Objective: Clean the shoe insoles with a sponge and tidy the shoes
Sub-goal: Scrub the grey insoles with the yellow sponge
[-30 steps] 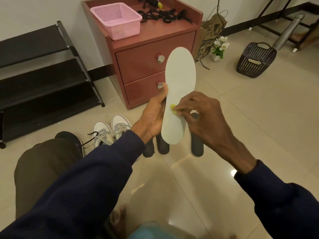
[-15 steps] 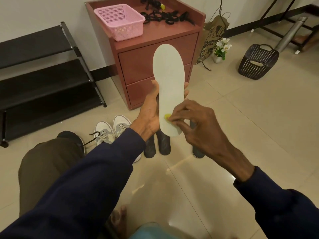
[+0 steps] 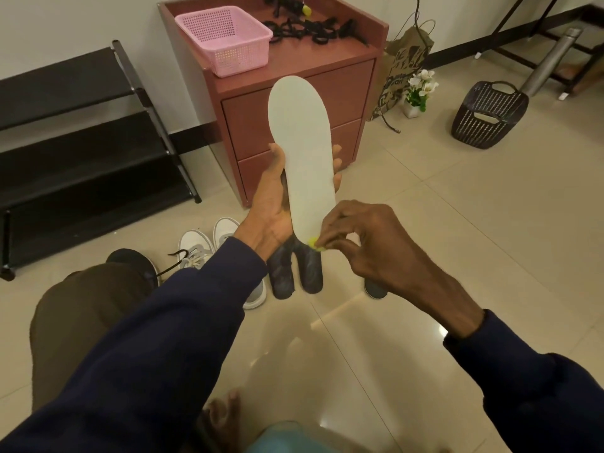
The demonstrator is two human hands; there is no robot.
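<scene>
Head view:
- The insole (image 3: 302, 152) is held up in the air in front of the cabinet (image 3: 346, 89). Its long axis runs nearly straight up the picture. The broad toe end points up and away, and the narrow heel end points down toward the person.
- It is a flat, pale off-white piece with a smooth, plain face, rounded at both ends.
- The left hand (image 3: 271, 207) grips the insole from behind at its middle, with the thumb on the left edge and the fingertips curling round the right edge.
- The right hand (image 3: 366, 246) pinches a small yellow sponge (image 3: 313, 245) between thumb and fingers. The sponge touches the heel end of the insole.
- Two dark insoles (image 3: 310, 269) lie side by side on the tiled floor below the hands.
- A pair of white shoes (image 3: 196, 246) stands just to their left, with a black shoe (image 3: 134, 259) beside them.
- A pink basket (image 3: 225, 37) sits on the cabinet, and a black shoe rack (image 3: 81, 125) stands at the left wall.
</scene>
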